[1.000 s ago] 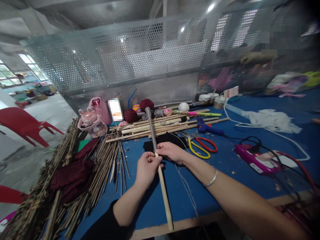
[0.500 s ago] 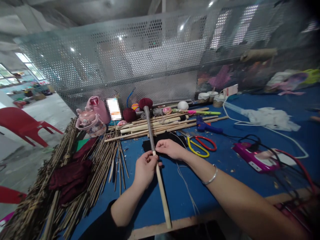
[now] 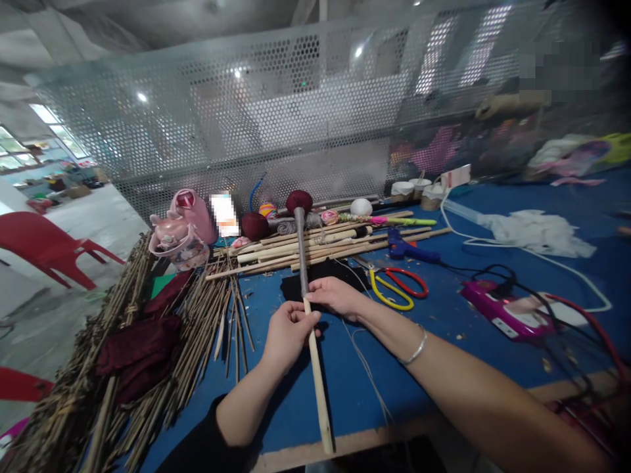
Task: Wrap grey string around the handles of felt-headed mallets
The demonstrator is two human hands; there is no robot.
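Note:
A pale wooden stick [image 3: 318, 387] slants away from me, its upper half wound in grey wrapping [image 3: 302, 253] and its far end topped by a dark red ball [image 3: 299, 202]. My left hand [image 3: 290, 332] is closed round the stick just below where the wrapping ends. At that lower end of the wrapping, my right hand [image 3: 335, 295] has its fingers pinched against the stick; what lies between them is too small to see. Loose grey thread [image 3: 365, 358] trails from beneath the right hand down the table. Black cloth [image 3: 290, 287] lies under the stick and beyond the hands.
Bare sticks [image 3: 276, 253] and a second dark red ball [image 3: 255, 226] lie ahead. Scissors [image 3: 392, 299], a blue glue gun [image 3: 407, 249] and a purple power strip [image 3: 503, 312] sit rightward. Bundled twigs [image 3: 182, 355] fill the left. A perforated metal screen [image 3: 236, 131] stands behind.
The stick has swung slightly: its ball end shifted right and its near end a little left. My left thumb moved right across it, and the right fingertips now press at the wrapping's edge.

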